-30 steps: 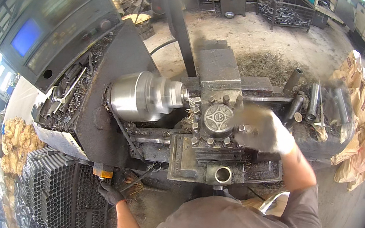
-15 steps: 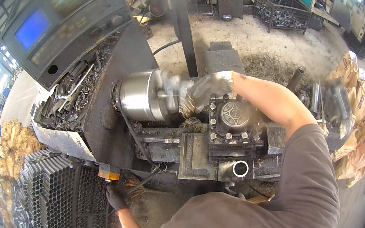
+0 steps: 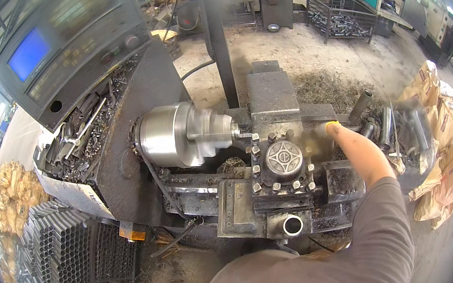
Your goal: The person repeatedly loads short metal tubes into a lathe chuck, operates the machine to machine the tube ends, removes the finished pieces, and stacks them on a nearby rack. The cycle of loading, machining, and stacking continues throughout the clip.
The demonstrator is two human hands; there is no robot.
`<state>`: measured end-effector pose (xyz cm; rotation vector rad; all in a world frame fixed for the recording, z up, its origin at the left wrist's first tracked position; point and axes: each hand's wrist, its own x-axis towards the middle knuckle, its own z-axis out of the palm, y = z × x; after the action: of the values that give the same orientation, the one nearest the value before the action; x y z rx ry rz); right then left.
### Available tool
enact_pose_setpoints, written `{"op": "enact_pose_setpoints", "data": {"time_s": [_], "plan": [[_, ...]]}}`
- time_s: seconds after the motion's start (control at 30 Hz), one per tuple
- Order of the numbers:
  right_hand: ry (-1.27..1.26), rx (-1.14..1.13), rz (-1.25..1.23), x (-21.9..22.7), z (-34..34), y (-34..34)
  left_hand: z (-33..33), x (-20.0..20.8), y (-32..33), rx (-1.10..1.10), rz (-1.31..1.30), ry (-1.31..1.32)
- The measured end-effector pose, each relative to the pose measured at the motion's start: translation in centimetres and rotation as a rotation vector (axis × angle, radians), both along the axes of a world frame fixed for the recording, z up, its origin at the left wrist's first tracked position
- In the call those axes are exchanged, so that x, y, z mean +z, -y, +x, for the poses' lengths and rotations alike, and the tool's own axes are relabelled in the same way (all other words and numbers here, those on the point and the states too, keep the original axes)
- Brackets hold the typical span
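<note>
Beside tool post (image 3: 284, 160), right hand (image 3: 321, 137) blurred, grip unclear; chuck (image 3: 172, 133) left; left hand unseen

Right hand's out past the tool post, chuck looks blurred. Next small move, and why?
Probably draw the right hand back along the far side, clear of the chuck: the chuck is motion-blurred, likely spinning, and the forearm lies above the tool post.
</note>
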<state>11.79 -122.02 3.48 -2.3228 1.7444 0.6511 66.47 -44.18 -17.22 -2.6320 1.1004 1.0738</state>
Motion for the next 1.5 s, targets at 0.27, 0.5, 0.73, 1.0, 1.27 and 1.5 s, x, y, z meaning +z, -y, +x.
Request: {"op": "enact_pose_setpoints", "data": {"time_s": [0.27,0.5,0.73,1.0,1.27,1.5], "plan": [[0.6,0.142,-0.559,16.4,11.4,2.4,4.3,0.0,6.6,-0.159,-0.167,-0.146],[0.614,0.776,0.348,16.3,27.4,-6.0,3.4,-1.6,9.0,-0.155,-0.517,-0.162],[0.414,0.76,0.252,15.6,26.9,-4.7,-0.6,-3.2,3.2,-0.255,-0.108,-0.115],[0.489,0.755,0.402,11.6,22.5,-0.9,0.5,-3.9,1.0,-0.316,0.022,-0.11],[0.892,0.079,-0.372,20.6,10.8,-12.7,5.4,-5.9,7.9,-0.717,0.062,-0.076],[1.246,-0.422,-0.573,17.4,-2.3,-36.4,9.4,-6.1,17.3,-0.964,-0.072,-0.107]]}}
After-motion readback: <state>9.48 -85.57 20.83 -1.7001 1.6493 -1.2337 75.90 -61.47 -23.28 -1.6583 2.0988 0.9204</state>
